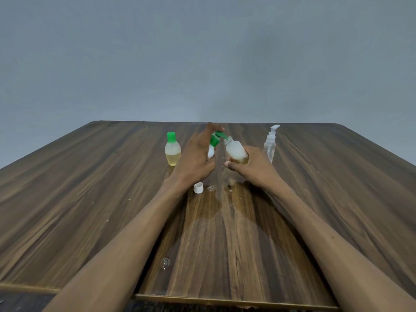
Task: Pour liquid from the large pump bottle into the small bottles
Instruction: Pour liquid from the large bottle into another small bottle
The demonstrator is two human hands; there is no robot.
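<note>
from the head view, the left hand [198, 154] is raised over the brown wood-grain table [90, 188] with its fingers curled round a small white bottle with a green flip cap [212, 146]; that bottle is tilted to the right, its opened green cap touching or just at the mouth of the bottle in the other hand; the right hand [249, 165] grips a small clear uncapped bottle [235, 152] from below, thumb stretched out toward the left hand; this clear bottle leans left, holds a little amber liquid at its base and white foam above it; just left of the left hand a small translucent bottle with a green cap [172, 152] stands upright on the table, partly filled with yellow liquid; just right of the right hand, partly behind it, stands the clear pump bottle with a white pump head [270, 145], upright; below the left wrist a small white cap [198, 188] lies on the table; between the two forearms a wet glossy patch of spilled liquid [225, 212] spreads over the wood, with a few droplets [166, 263] nearer the table's front edge.
</note>
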